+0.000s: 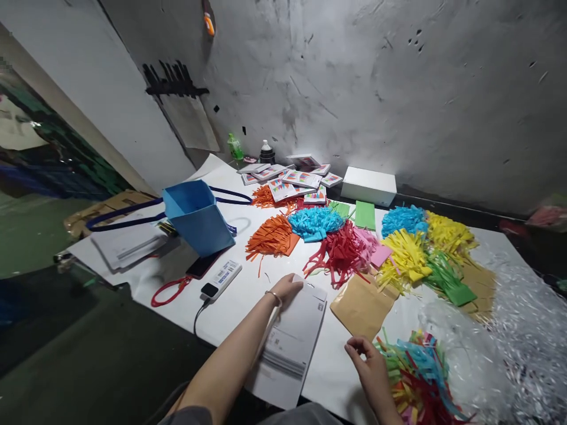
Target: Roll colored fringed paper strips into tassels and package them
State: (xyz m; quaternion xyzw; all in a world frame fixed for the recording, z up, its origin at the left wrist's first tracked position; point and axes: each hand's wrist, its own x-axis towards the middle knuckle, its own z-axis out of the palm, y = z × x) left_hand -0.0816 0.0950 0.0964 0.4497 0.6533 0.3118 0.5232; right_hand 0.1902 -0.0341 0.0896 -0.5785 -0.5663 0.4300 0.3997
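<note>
A stack of flat white printed cardboard boxes (295, 330) lies on the table in front of me. My left hand (287, 290), with a bracelet on its wrist, is closed on the far end of the top flattened box, near its hanging-hole flap. My right hand (368, 361) hovers right of the stack, near a brown paper envelope (364, 304). Its fingers are loosely curled with a gap inside, and nothing shows between them. Bundles of tassel paper lie beyond the hands: orange (271, 236), blue (316, 221), red (339, 251) and yellow (405, 257).
Filled printed packs (301, 178) pile up at the back beside a white box (369, 185). A blue bag (199, 218) stands left, with a phone (207, 264) and a white device with a cable (222, 279). Mixed tassels (420, 375) and clear plastic (469, 354) lie right.
</note>
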